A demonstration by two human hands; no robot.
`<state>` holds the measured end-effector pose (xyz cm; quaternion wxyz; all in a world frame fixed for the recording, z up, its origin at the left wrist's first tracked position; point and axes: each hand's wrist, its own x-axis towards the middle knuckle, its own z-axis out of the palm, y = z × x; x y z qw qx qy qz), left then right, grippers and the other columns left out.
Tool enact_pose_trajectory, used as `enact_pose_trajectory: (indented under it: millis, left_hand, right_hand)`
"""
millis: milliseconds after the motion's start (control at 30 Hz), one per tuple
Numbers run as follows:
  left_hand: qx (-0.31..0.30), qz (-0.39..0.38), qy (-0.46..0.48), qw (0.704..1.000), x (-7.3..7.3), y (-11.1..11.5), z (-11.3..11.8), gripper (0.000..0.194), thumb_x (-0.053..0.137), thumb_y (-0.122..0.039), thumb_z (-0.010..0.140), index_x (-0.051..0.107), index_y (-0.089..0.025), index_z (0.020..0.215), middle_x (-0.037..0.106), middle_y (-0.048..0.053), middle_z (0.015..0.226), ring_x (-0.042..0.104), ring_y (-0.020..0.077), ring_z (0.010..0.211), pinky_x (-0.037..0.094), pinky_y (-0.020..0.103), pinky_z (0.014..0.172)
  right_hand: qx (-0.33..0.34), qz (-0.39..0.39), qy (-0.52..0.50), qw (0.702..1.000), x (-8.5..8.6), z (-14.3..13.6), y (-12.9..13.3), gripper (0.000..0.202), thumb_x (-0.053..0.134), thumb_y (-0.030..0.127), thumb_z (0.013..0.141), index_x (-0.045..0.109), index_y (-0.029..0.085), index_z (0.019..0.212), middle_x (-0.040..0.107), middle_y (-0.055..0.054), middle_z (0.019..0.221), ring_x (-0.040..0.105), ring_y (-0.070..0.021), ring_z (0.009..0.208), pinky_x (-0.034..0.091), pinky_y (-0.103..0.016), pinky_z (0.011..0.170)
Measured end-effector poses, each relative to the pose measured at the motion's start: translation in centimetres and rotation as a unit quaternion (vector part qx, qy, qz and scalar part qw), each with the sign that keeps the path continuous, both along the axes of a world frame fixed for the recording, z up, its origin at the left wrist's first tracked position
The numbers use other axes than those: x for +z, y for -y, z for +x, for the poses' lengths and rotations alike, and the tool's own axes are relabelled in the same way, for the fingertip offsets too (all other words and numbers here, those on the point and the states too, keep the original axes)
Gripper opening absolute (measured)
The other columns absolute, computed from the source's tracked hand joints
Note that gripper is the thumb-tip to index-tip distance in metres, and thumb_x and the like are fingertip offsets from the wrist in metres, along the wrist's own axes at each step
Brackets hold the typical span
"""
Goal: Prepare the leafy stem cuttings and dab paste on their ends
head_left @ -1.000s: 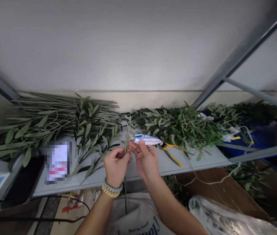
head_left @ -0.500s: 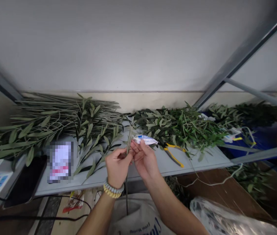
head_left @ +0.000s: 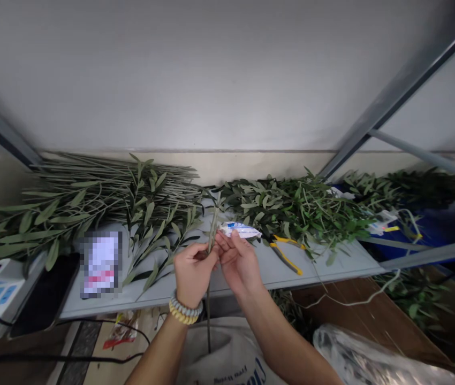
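Above the table (head_left: 343,266), a worker's left hand (head_left: 194,272) pinched a stem (head_left: 212,227) between thumb and fingers, its long axis running from the lap towards the wall. The right hand (head_left: 242,262), half curled and palm up, held a tube (head_left: 242,231) crosswise on the stem's right, one end towards it; whether they touched was hard to tell past the crowding fingertips. Pliers (head_left: 286,255) lay right of the tube, with sprigs (head_left: 292,206) behind and branches (head_left: 91,192) to the left.

Soft, dim light pools on the wall (head_left: 229,101).
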<state>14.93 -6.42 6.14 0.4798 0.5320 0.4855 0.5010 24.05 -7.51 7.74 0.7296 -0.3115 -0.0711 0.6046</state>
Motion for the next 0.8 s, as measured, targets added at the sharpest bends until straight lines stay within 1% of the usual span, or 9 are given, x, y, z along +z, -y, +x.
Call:
enact_pose_trajectory:
  millis: [100, 267, 433, 533, 800]
  left_hand:
    - [-0.005, -0.004, 0.003, 1.000, 0.23, 0.01, 0.06, 0.015, 0.067, -0.029, 0.068, 0.062, -0.016, 0.062, 0.060, -0.002, 0.049, 0.056, 0.0123, 0.040, 0.047, 0.022, 0.040]
    - [-0.006, -0.004, 0.012, 1.000, 0.44, 0.07, 0.08, 0.014, 0.067, -0.028, 0.067, 0.062, -0.016, 0.061, 0.060, -0.002, 0.049, 0.055, 0.0121, 0.040, 0.047, 0.022, 0.040]
    - [-0.005, 0.001, 0.010, 1.000, 0.39, 0.07, 0.07, 0.012, 0.067, -0.026, 0.067, 0.062, -0.016, 0.061, 0.060, -0.002, 0.047, 0.055, 0.0121, 0.039, 0.046, 0.021, 0.039]
    - [0.000, 0.005, 0.008, 1.000, 0.37, -0.02, 0.14, 0.012, 0.067, -0.026, 0.066, 0.062, -0.016, 0.061, 0.059, -0.002, 0.047, 0.055, 0.0124, 0.039, 0.046, 0.022, 0.039]
    - [-0.002, 0.002, 0.003, 1.000, 0.64, -0.02, 0.09, 0.011, 0.065, -0.025, 0.066, 0.063, -0.016, 0.061, 0.060, -0.001, 0.047, 0.055, 0.0123, 0.039, 0.047, 0.022, 0.039]
  right_hand:
    - [-0.009, -0.009, -0.002, 1.000, 0.08, -0.02, 0.02, 0.019, 0.074, 0.030, 0.069, 0.068, 0.012, 0.070, 0.072, -0.008, 0.068, 0.065, -0.0149, 0.059, 0.047, -0.023, 0.051]
    - [-0.023, -0.012, -0.005, 1.000, 0.20, 0.00, -0.03, 0.015, 0.073, 0.027, 0.070, 0.068, 0.013, 0.070, 0.072, -0.007, 0.068, 0.066, -0.0138, 0.061, 0.050, -0.023, 0.058]
    - [-0.029, -0.020, -0.014, 0.999, 0.31, -0.01, -0.05, 0.012, 0.073, 0.024, 0.068, 0.067, 0.013, 0.066, 0.072, -0.007, 0.067, 0.067, -0.0135, 0.062, 0.052, -0.022, 0.060]
    - [-0.025, -0.020, -0.016, 0.999, 0.33, -0.05, -0.08, 0.011, 0.073, 0.023, 0.068, 0.068, 0.013, 0.068, 0.072, -0.007, 0.067, 0.066, -0.0137, 0.061, 0.052, -0.022, 0.059]
    - [-0.029, -0.023, -0.017, 0.999, 0.16, -0.04, -0.23, 0.011, 0.068, 0.023, 0.074, 0.067, 0.014, 0.067, 0.072, -0.007, 0.067, 0.066, -0.0139, 0.063, 0.051, -0.023, 0.061]
